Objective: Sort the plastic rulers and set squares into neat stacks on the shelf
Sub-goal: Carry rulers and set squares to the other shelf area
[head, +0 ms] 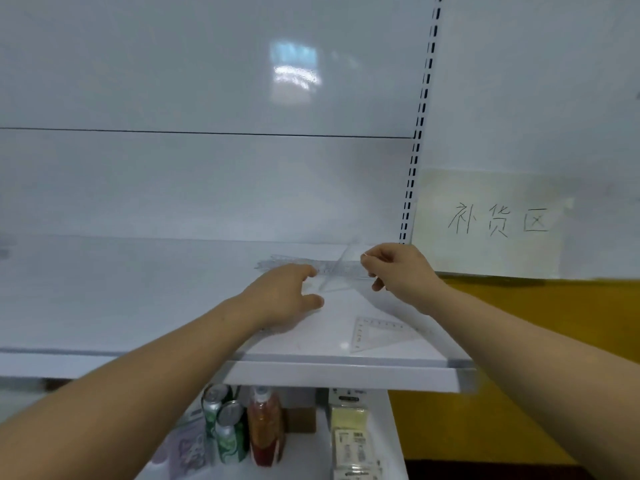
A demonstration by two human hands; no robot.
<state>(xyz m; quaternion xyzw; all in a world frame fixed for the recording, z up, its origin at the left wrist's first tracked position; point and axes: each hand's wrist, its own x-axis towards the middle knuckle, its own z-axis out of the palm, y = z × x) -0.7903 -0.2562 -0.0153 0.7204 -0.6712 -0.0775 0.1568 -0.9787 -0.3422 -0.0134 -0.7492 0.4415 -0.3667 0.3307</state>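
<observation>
On the white shelf (138,292), clear plastic rulers (294,264) lie in a flat pile near the back. My right hand (398,271) pinches a clear ruler or set square (341,263) that stands tilted above the pile. My left hand (287,296) hovers just left of it, fingers curved toward the pile; whether it grips anything I cannot tell. A clear set square (377,334) lies alone near the shelf's front right corner.
A slotted upright (417,140) runs up the back panel at right. A paper sign (495,220) with handwriting hangs beyond it. Below the shelf stand two cans (225,424), a drink bottle (265,427) and packaged goods (349,438).
</observation>
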